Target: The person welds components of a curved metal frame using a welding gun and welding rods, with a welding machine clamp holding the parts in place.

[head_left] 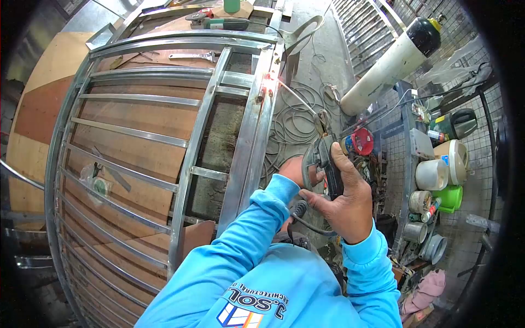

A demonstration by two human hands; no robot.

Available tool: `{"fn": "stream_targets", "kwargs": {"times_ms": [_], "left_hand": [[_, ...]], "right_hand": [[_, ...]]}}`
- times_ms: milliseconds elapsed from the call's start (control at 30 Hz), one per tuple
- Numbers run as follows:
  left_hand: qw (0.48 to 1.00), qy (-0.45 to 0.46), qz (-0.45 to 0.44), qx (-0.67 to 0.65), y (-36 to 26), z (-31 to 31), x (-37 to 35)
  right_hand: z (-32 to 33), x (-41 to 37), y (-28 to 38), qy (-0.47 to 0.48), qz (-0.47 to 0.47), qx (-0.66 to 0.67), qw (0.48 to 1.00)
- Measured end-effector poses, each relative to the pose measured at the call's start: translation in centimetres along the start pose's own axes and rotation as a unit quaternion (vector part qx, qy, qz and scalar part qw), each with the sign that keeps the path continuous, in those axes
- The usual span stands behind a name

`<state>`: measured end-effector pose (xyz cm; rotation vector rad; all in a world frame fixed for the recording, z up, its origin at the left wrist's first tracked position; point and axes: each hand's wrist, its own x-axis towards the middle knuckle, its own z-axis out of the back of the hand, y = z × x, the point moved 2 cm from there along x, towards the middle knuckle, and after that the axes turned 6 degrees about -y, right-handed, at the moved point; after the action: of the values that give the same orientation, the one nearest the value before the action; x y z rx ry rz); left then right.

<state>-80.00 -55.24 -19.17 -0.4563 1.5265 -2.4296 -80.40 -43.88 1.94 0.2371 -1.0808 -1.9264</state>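
Observation:
My right hand (353,199) is closed around a black object (332,172) with a curved grey edge; I cannot make out its exact kind. My left hand (294,169) is just behind and left of that object, with its fingers mostly hidden. Above both hands is a welding electrode holder (321,123), its jaws gripping a thin welding rod (298,98). Which hand supports the holder is hidden. The rod slants up-left to the metal frame (254,126), near a glowing red weld spot (269,83). A dark cable (317,228) loops below my right hand.
An angle grinder (224,24) and an adjustable wrench (192,56) lie toward the far end of the frame. Cables (292,126) coil on the floor. To the right are a gas cylinder (383,68), a red bucket (363,141) and a shelf with white containers (432,175).

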Motion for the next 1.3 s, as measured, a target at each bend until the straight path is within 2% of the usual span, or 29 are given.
{"fn": "stream_targets", "kwargs": {"times_ms": [133,233,300,400,433,467,500,600,667,700,767,800,867,933,1067,1233,1300], "left_hand": [[1.000,-0.007,0.001,0.026,0.3,-0.1,-0.1],[1.000,0.006,0.010,0.022,-0.6,0.5,-0.3],[0.995,-0.007,0.047,-0.093,-0.1,-0.1,-0.6],[0.959,-0.028,0.102,-0.262,-0.1,-0.7,-1.0],[0.980,0.003,0.092,-0.174,-0.1,-0.5,-0.9],[0.993,0.034,0.077,-0.080,-1.2,0.6,-0.8],[0.996,0.064,0.058,0.010,-2.2,1.7,-0.6],[0.993,0.071,0.083,-0.053,0.0,0.4,-0.4],[0.996,0.069,0.062,-0.006,0.5,0.1,-0.5],[0.998,0.049,0.045,0.009,0.3,0.1,-0.6],[0.999,0.007,0.013,0.042,-0.4,0.4,-0.8],[0.998,0.021,0.060,-0.013,-1.3,1.2,-1.0],[0.995,0.037,0.085,-0.027,-0.5,0.7,-0.7],[0.998,0.048,0.047,-0.003,-0.2,0.4,-0.4],[0.999,0.022,0.030,0.023,-0.3,0.3,-0.3],[0.998,0.046,0.021,0.034,0.6,-0.4,-0.2],[0.985,0.067,0.017,-0.158,1.3,-0.9,-0.5]], "right_hand": [[-0.3,0.1,0.0,0.004,-0.007,0.016,1.000],[-0.3,-0.1,0.0,0.021,-0.045,0.022,0.998],[-0.1,0.0,0.2,0.022,-0.029,0.004,0.999],[0.3,-0.1,0.3,0.011,0.023,-0.060,0.998],[0.4,-0.1,0.4,0.011,0.022,-0.047,0.999],[0.3,-0.1,0.3,0.026,-0.022,-0.028,0.999],[0.4,0.0,0.5,0.022,-0.009,-0.038,0.999],[0.5,0.0,0.8,0.021,-0.012,-0.042,0.999],[0.4,-0.1,0.2,0.023,-0.020,-0.021,0.999],[0.4,-0.2,-0.2,0.005,0.021,-0.033,0.999],[0.3,-0.4,-0.1,-0.013,0.015,-0.027,0.999],[0.3,-0.5,0.0,-0.020,0.012,-0.024,0.999],[0.2,-0.6,0.0,-0.008,-0.009,-0.011,1.000],[0.2,-0.6,-0.4,-0.004,-0.006,-0.023,1.000],[0.1,-0.6,-0.2,-0.006,-0.003,0.000,1.000],[0.0,-0.6,-0.7,0.000,-0.016,-0.011,1.000],[0.0,-0.4,-0.5,-0.006,0.012,-0.027,1.000]]}}
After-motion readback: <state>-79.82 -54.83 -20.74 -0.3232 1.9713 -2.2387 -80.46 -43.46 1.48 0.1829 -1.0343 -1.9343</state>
